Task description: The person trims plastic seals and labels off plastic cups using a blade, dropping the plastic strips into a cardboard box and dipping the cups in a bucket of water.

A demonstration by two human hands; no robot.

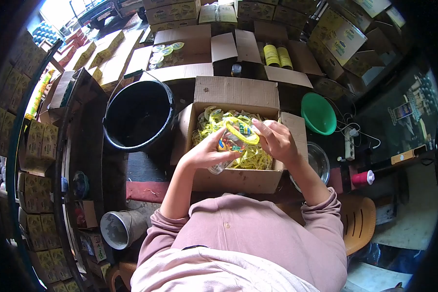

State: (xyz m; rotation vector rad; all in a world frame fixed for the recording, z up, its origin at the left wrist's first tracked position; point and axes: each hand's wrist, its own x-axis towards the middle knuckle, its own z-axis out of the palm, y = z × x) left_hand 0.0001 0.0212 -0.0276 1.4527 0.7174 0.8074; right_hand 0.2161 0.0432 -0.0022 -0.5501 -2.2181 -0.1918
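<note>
My left hand (pixel 205 153) is wrapped around a clear plastic container (pixel 221 166), which looks like a bottle or jar tilted over the carton. A yellow printed band (pixel 242 131) with green lettering forms a loop at its upper end. The fingers of my right hand (pixel 277 141) are bent against the right side of this band and seem to pinch its edge; the fingertips are partly hidden. Below both hands stands an open cardboard carton (pixel 236 181), filled with a tangle of yellow and clear strips (pixel 260 160).
A black bucket (pixel 113 138) stands left of the carton, a green bowl (pixel 319 114) and a metal bowl (pixel 325 158) to its right. Behind are an open box (pixel 180 73) with round lidded items and yellow bottles (pixel 277 56). A pink thread spool (pixel 362 178) lies right.
</note>
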